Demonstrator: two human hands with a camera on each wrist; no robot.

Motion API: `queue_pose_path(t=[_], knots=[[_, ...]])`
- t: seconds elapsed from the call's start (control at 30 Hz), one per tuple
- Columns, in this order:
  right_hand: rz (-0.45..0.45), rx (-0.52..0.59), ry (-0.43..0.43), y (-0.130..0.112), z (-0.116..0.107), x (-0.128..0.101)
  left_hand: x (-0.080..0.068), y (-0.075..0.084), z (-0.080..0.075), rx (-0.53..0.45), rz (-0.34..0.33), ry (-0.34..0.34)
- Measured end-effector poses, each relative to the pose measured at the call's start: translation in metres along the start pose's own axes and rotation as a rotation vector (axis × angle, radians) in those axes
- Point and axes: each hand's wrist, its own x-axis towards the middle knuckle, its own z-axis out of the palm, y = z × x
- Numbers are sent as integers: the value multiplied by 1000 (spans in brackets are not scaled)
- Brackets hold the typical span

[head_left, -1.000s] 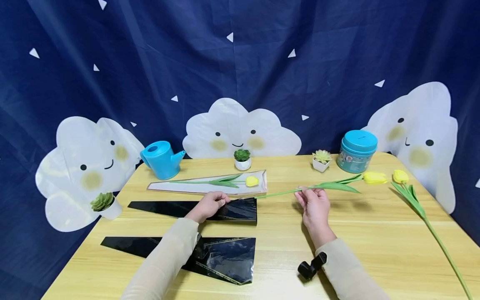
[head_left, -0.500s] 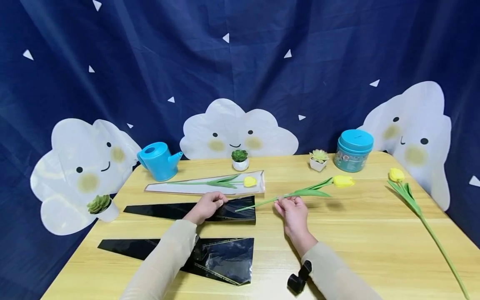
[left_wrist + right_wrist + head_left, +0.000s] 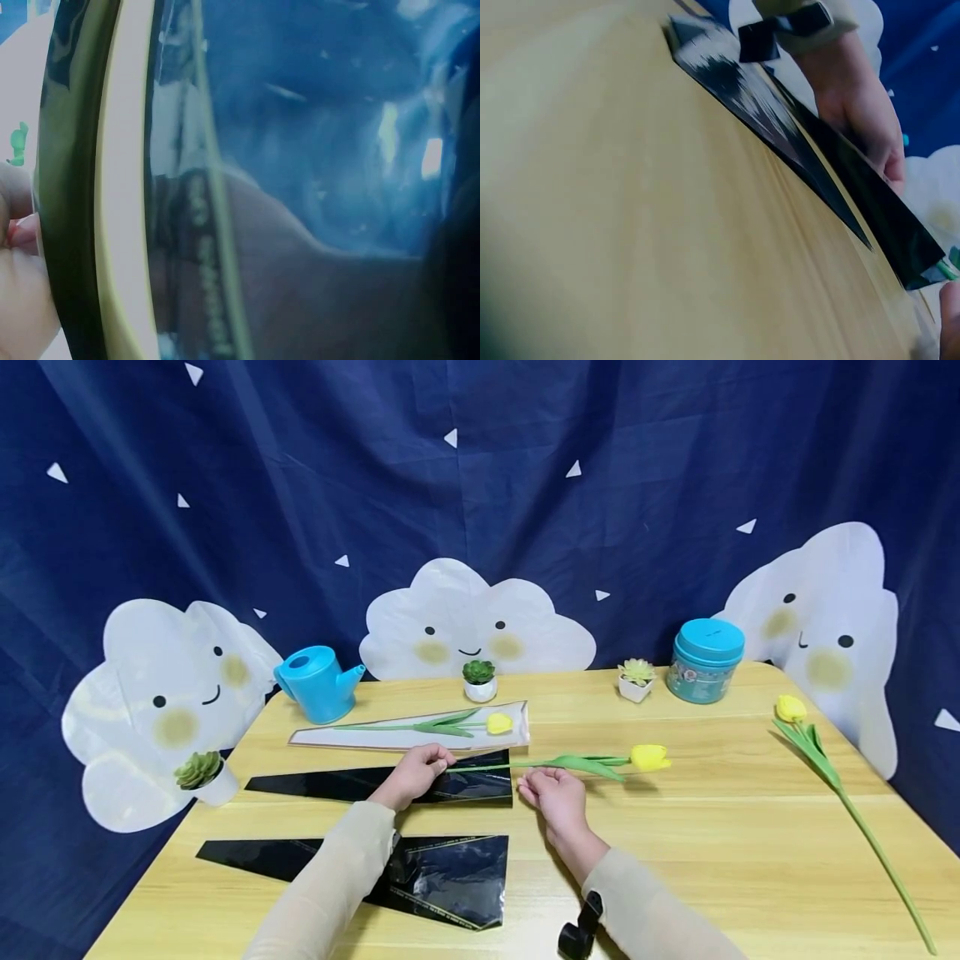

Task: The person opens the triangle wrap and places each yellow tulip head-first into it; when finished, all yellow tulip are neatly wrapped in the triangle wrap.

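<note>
My left hand [image 3: 414, 774] pinches the upper edge of a black flower sleeve [image 3: 480, 789], whose wide end faces right. A yellow tulip [image 3: 649, 757] lies nearly level, its bloom to the right. My right hand [image 3: 560, 800] holds its stem just outside the sleeve's wide end. In the right wrist view the green stem [image 3: 946, 270] enters the mouth of the sleeve [image 3: 900, 232]. Glossy film fills most of the left wrist view, with fingertips [image 3: 22, 232] at its left edge. The right fingertips are partly hidden behind the hand.
Nearer me lies a second black sleeve [image 3: 457, 881]. Behind, a white sleeve [image 3: 375, 737] contains a yellow tulip [image 3: 498, 723]. Another tulip [image 3: 862, 822] lies at right. Along the back stand a blue watering can [image 3: 318, 687], small potted succulents [image 3: 480, 685] and a teal canister [image 3: 705, 664].
My right hand has moved left and nearer with the tulip, so its stem has gone from the sleeve's far corner into its wide end. The left hand has kept its place on the sleeve.
</note>
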Motion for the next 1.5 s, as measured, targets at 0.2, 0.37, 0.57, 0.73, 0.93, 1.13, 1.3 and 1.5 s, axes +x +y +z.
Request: queue_pose_path(t=[0.2,0.37,0.57,0.73,0.93,1.13,1.3,1.5], knots=[[38,-84,-66,1,2,-9,1,-1,-2,4,-4,21],[51,-91,-91,-4,-4,-8,0,-1,-1,7,1,15],[-26,-214,-232,-27,-20,-2,0,-2,0,0,-5,8],[-192,-491,-387,-54,-37,8,0,-1,0,-4,-7,19],[-383,-754,-449,-79,-57,25,-1,-2,0,-4,4,19],[-465,-914,-475,-90,-69,40,-1,-1,0,-3,-8,13],[-498,-997,-539,-91,-71,49,0,0,0,11,7,13],[-446,-1040,-569,-80,-71,58,-1,1,-1,8,11,-17]])
